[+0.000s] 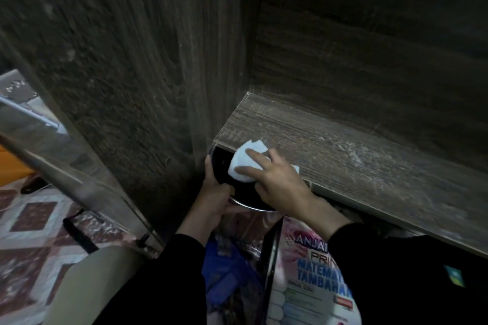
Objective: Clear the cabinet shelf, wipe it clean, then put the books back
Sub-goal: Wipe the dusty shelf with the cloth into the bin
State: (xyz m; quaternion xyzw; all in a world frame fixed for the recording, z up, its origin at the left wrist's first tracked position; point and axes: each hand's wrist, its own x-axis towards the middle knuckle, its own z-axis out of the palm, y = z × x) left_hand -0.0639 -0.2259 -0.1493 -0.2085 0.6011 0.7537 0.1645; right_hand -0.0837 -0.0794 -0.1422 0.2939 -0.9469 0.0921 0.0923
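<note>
Two hands work at the front edge of the shelf (356, 163), seen from the head. The right hand (277, 182) lies flat, grip apart, pressing a cloth (244, 166) onto the dusty board. The cloth looks soft and light, likely to bunch unless the fingers stay spread. The left hand (215, 199) has its grip clamped on the rim of a dark dish (243, 192) just under the edge. A book (309, 280) lies below.

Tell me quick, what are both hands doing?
Left hand: closed, holding the black dish.
Right hand: open, pressing the white cloth at the shelf edge.
</note>
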